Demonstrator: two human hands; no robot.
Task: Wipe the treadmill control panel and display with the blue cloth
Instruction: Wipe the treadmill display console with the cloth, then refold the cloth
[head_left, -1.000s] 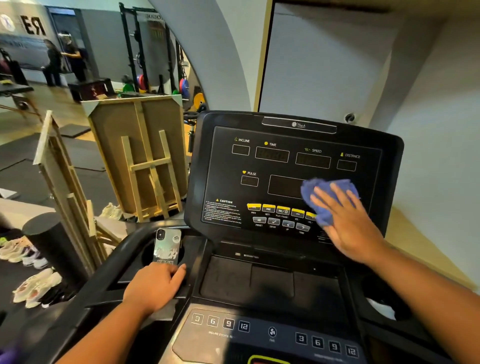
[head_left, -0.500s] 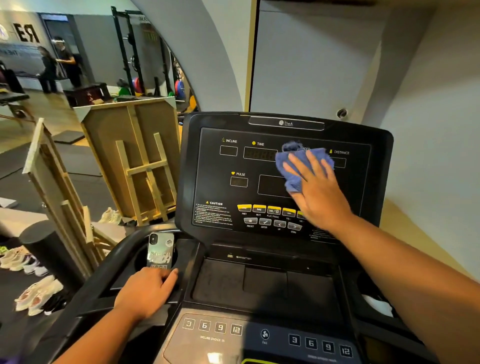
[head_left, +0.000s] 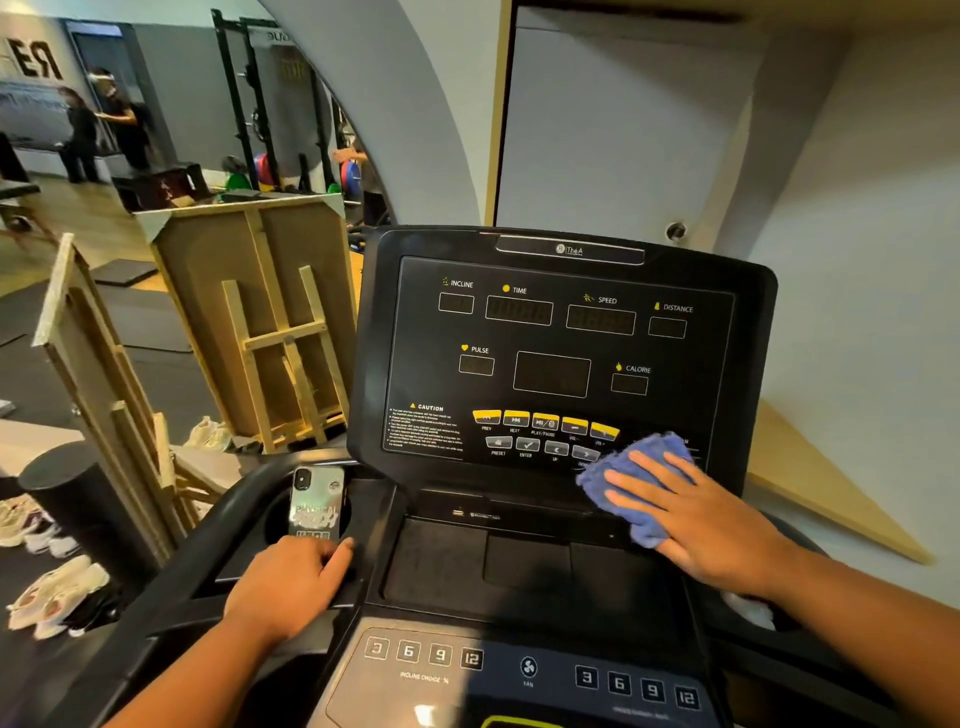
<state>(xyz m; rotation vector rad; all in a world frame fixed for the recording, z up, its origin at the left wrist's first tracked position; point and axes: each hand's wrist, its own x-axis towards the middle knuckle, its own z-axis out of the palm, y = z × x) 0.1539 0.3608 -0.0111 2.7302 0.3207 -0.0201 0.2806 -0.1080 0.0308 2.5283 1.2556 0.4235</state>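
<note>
The black treadmill control panel (head_left: 561, 358) stands upright ahead, its dark displays labelled incline, time, speed, distance, pulse and calorie, with yellow and grey buttons (head_left: 543, 434) along the bottom. My right hand (head_left: 696, 525) lies flat on the crumpled blue cloth (head_left: 623, 480), pressing it against the panel's lower right corner, just right of the buttons. My left hand (head_left: 291, 587) rests on the left edge of the console, fingers curled over it, just below a phone.
A phone (head_left: 317, 501) in a silver case stands in the left cup holder. Below the panel lie a black tray (head_left: 524, 566) and a lower strip of number keys (head_left: 524, 667). Wooden easels (head_left: 260, 322) lean at left, a black cylinder (head_left: 88, 504) and shoes (head_left: 52, 597) beside them. The wall (head_left: 857, 260) is close on the right.
My right hand has swept the cloth from the middle of the panel up over the speed display, then down to the lower right corner. My left hand has stayed put.
</note>
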